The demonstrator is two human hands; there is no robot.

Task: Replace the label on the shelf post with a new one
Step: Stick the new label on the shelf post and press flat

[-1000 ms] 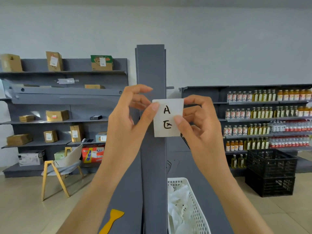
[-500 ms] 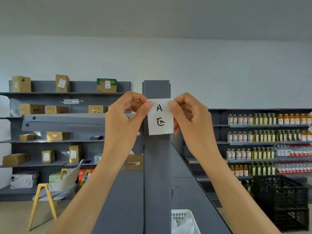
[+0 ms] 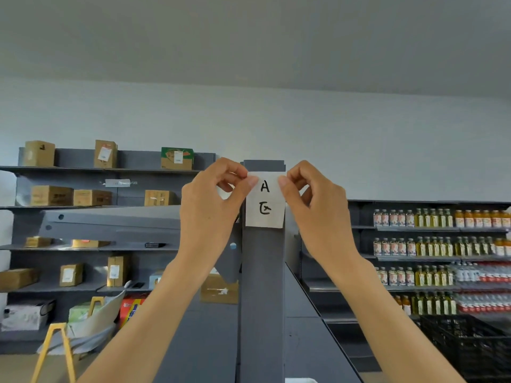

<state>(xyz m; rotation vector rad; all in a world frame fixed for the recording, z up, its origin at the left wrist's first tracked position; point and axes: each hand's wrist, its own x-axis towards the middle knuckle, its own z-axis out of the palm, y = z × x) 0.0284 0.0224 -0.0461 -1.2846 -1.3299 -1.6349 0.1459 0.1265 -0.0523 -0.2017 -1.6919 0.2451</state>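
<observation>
The worry at that moment was skew. I held the new label [image 3: 265, 200] by its two top corners only, so its lower half was governed by nothing but the paper's own stiffness, and if one hand pressed before the other the sheet could pivot and sit crooked on the shelf post [image 3: 262, 286]. A second risk, as I judged it, was a trapped crease or bubble, should I push the top down before smoothing from the middle. I could not tell whether the back had already stuck anywhere, nor whether any glue was exposed. If it grabbed early, pulling it off might tear the paper.

The label lay flat against the front face of the post, just below the post's top end, its bottom edge reaching a little way down the grey metal. It read "A" above a second hand-drawn character. My left hand [image 3: 213, 205] pinched the upper left corner between thumb and forefinger, fingers closed on the paper. My right hand [image 3: 315, 208] did the same at the upper right corner. The sheet's width nearly matched the post's, leaving little margin for drift.
</observation>
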